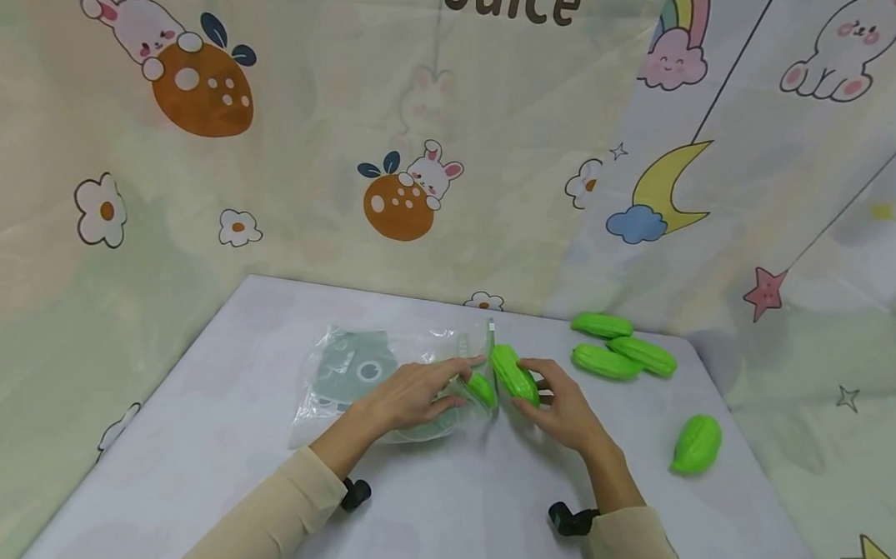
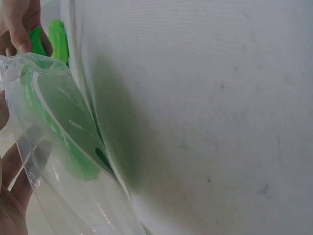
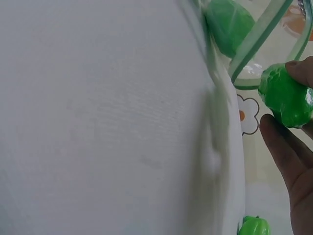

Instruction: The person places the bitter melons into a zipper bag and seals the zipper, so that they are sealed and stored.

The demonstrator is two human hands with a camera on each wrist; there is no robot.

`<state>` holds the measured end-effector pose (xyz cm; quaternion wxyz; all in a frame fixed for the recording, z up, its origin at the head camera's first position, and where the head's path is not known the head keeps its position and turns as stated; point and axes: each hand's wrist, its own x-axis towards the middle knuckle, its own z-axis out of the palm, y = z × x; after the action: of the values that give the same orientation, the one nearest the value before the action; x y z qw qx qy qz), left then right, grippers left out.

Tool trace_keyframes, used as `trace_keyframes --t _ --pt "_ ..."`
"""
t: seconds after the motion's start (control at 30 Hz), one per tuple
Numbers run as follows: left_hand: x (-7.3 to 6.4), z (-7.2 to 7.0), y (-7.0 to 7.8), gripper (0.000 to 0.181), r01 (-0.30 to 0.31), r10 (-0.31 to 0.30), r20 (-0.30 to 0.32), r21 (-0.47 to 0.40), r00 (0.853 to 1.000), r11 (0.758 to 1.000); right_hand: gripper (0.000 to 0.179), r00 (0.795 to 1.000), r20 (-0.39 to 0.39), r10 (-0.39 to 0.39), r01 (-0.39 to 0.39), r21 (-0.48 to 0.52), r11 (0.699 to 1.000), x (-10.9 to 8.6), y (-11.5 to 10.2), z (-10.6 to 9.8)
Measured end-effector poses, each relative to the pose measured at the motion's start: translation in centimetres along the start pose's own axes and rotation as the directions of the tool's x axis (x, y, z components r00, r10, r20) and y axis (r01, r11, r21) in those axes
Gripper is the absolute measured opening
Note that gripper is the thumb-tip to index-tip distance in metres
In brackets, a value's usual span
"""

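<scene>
A clear plastic zip bag (image 1: 354,371) with a pale green print and a green-edged mouth lies on the table. My left hand (image 1: 413,392) holds the bag near its mouth, which stands open on the right. Inside, just past the opening, is one bright green toy fruit (image 1: 481,389); it shows blurred through the plastic in the left wrist view. Beside the mouth, my right hand (image 1: 563,405) grips another long, ridged green toy fruit (image 1: 515,374) between thumb and fingers. The right wrist view shows the lobed end of this held fruit (image 3: 286,95) close to the bag's green edge (image 3: 259,41).
Several more green toy fruits (image 1: 605,361) lie grouped at the back right of the white table (image 1: 208,436). A single plumper one (image 1: 697,445) rests near the right edge. Behind the table hangs a cartoon-printed cloth (image 1: 302,173).
</scene>
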<state>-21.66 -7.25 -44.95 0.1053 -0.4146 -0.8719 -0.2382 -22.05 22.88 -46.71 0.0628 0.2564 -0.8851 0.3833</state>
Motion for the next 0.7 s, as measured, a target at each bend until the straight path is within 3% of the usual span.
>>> trace_keyframes --t 0.23,0.47,0.7 --pt "0.34 0.26 0.36 0.070 -0.024 0.024 -0.011 0.005 1.000 1.000 0.053 1.000 0.013 -0.021 0.021 0.007 1.000 -0.51 -0.02 0.18" --pt "0.42 0.36 0.54 0.038 -0.020 0.020 0.003 0.022 1.000 1.000 0.049 0.999 0.033 0.008 -0.008 0.001 1.000 -0.44 -0.16 0.09" --pt "0.37 0.32 0.69 0.035 -0.021 0.021 0.005 0.020 1.000 1.000 0.048 0.999 0.027 0.017 -0.018 0.037 0.999 -0.20 0.06 0.48"
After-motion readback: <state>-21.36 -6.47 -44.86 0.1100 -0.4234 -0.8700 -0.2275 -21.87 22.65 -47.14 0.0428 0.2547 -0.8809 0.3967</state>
